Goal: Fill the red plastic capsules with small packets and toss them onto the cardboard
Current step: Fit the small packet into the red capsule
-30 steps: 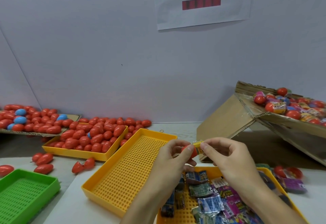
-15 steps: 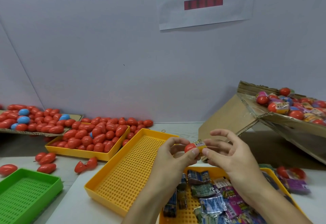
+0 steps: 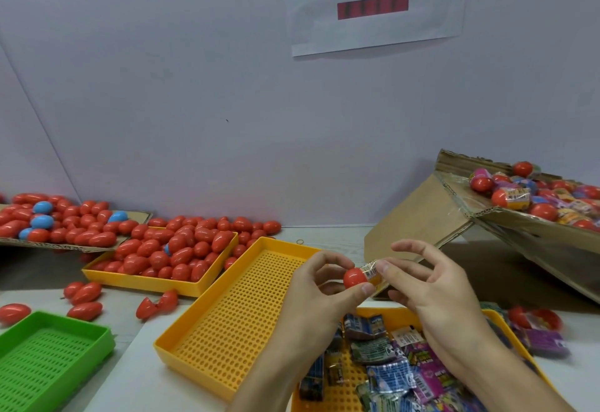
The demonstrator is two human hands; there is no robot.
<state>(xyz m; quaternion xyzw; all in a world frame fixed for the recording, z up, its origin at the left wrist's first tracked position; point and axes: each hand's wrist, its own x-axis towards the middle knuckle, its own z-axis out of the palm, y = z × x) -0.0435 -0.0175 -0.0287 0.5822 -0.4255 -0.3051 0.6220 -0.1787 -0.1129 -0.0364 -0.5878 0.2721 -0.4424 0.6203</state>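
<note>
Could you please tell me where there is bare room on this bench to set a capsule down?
The perforated yellow tray beside the left hand holds nothing, and so does the green tray. A bare strip of table lies between them. Crowded: the capsule tray, the packet tray under the right hand, and the cardboard.

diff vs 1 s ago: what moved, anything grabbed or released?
The right hand opened its upper fingers; only fingertips now pinch the packet against the red capsule. The left hand keeps gripping the capsule. Nothing released. Yellow trays and the cardboard pile are unchanged.
</note>
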